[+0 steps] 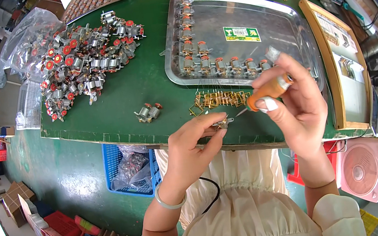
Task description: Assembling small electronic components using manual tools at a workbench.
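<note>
Near the front edge of the green table, my left hand (188, 147) is closed, pinching a small metal motor (222, 123) between thumb and fingers. My right hand (302, 116) grips a screwdriver (267, 93) by its orange handle, the thin shaft slanting down toward the motor. Whether the tip touches it I cannot tell. White wrapping covers the thumb and a fingertip of that hand. Just beyond both hands lies a row of brass-coloured wire brackets (220, 99). To the left of them, two small motors (148, 113) sit side by side.
A shiny metal tray (170, 65) holds motors lined along its left and near sides. A large heap of red-capped motors (93, 59) spreads at the left beside a plastic bag (27, 46). At the right stands a wood-framed box (331, 64). A blue crate (113, 169) is below the table.
</note>
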Available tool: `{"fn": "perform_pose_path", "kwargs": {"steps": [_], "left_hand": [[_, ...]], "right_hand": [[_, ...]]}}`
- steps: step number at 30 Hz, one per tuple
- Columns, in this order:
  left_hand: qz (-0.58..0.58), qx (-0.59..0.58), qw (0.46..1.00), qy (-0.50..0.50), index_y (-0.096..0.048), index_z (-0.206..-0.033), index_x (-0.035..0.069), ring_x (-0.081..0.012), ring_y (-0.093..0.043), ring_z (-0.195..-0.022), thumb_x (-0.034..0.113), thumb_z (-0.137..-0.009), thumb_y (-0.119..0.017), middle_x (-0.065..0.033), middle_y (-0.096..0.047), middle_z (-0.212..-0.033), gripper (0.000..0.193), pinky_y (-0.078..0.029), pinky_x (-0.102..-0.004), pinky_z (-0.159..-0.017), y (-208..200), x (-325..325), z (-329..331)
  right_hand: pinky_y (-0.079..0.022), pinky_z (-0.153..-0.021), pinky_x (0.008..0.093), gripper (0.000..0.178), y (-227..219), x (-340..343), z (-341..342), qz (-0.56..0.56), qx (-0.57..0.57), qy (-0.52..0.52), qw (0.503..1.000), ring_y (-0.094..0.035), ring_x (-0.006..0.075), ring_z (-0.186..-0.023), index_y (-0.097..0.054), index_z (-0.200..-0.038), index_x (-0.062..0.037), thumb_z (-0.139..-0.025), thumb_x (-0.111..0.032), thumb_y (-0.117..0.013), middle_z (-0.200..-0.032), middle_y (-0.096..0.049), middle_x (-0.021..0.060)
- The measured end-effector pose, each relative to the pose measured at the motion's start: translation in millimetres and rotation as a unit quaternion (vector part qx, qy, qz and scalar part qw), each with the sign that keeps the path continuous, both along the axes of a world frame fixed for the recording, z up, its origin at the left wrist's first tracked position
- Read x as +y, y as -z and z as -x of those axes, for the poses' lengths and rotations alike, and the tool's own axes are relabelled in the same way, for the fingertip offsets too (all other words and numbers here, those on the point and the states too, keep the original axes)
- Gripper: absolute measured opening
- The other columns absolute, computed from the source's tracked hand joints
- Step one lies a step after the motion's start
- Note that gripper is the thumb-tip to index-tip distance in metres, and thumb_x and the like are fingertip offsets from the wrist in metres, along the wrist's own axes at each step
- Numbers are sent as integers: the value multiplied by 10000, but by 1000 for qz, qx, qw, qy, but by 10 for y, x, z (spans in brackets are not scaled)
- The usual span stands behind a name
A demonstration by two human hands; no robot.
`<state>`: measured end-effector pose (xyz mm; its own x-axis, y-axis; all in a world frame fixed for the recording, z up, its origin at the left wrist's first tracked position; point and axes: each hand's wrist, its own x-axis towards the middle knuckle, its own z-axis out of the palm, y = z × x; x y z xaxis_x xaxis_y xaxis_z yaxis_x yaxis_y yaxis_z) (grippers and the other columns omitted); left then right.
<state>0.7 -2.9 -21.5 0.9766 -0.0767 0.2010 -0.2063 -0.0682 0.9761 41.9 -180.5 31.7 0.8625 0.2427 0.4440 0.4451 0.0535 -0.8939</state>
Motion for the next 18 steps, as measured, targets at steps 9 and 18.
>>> {"fn": "perform_pose_path", "kwargs": {"steps": [9,18], "left_hand": [[-52,-32,998,-29,-605,-971,12,-145,-632,-714,-57,-707,-641,-98,-633,-883,275,-527,-238,-624,13,-16,13],[-75,-43,996,-34,-608,-970,12,-154,-636,-729,-54,-719,-634,-105,-640,-897,260,-527,-240,-617,-3,-20,20]], "right_hand": [[-491,-701,265,486,88,116,-25,39,-48,6,998,-587,171,-856,-414,-1211,41,-765,44,-609,-941,-584,146],[-519,-605,233,437,100,183,-44,83,-6,77,994,-587,147,-837,-466,-1154,16,-751,23,-635,-956,-563,106]]}}
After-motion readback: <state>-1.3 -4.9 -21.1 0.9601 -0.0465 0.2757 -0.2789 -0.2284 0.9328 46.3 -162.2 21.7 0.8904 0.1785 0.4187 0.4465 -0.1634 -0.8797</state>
